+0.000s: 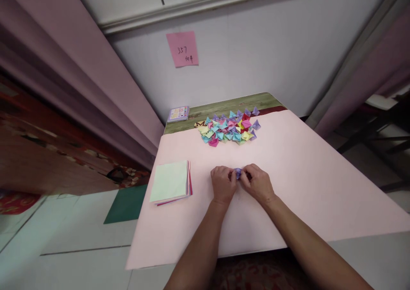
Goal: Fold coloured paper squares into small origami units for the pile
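The purple paper (237,173) is on the near side of the pile of folded papers (227,127), well apart from it, almost straight in front of its middle. It is held between 2 bare hands. The left hand (222,182) pinches the left side of this paper with its fingertips, and the right hand (259,182) pinches the right side in a similar way, so both hands are closed on the same small piece. Its exact shape is mostly hidden by the fingers, and I cannot tell if it touches the pink cover (307,174) below.

The pile has many small pieces in purple, light blue, yellow, pink and red, close together and partly overlapping. Under its near part is the pink cover; under its far part appears a green strip (218,109) of the table surface. To the left of the pile and nearer to the person lies a stack of square sheets (169,181), with pale green on top and pink edges below. Also to the left of the pile, but farther away, there are printed cards (178,113). Beyond the pile, a pink note (183,49) with "357" is on the wall (250,59).
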Tool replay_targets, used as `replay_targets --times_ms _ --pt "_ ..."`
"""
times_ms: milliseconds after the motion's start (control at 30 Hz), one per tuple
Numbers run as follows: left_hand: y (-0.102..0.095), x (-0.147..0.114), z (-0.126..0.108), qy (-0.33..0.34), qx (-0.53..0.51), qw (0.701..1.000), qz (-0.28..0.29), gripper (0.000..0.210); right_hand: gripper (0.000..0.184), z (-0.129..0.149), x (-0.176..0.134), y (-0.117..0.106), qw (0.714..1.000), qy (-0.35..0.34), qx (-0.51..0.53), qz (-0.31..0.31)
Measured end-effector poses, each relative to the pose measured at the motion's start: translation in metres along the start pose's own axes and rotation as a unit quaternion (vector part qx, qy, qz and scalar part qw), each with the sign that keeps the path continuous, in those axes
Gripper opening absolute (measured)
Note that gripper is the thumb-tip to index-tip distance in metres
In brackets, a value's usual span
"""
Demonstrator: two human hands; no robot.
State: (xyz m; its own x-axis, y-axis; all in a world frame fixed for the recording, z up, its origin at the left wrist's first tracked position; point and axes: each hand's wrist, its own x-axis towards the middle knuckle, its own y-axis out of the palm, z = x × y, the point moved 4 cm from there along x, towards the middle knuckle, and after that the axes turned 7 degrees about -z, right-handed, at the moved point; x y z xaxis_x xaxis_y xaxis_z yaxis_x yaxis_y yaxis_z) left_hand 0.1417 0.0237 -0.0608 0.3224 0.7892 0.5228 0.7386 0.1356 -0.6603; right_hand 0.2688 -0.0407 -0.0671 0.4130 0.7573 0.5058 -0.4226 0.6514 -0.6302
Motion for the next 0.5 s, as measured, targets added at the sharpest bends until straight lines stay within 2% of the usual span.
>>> replay_targets --times_ms 233,500 --pt "0.0001 -0.0026 -0.0043 -0.016 0.016 0.999 0.035 0.014 0.005 -0.0033 -0.0002 0.0006 0.998 0.042 0.050 0.006" --pt "-0.0009 -0.0039 -0.0090 -0.018 0.033 0.998 0.055 0.008 0.014 -0.0027 0.0005 0.0005 0.996 0.042 0.084 0.007"
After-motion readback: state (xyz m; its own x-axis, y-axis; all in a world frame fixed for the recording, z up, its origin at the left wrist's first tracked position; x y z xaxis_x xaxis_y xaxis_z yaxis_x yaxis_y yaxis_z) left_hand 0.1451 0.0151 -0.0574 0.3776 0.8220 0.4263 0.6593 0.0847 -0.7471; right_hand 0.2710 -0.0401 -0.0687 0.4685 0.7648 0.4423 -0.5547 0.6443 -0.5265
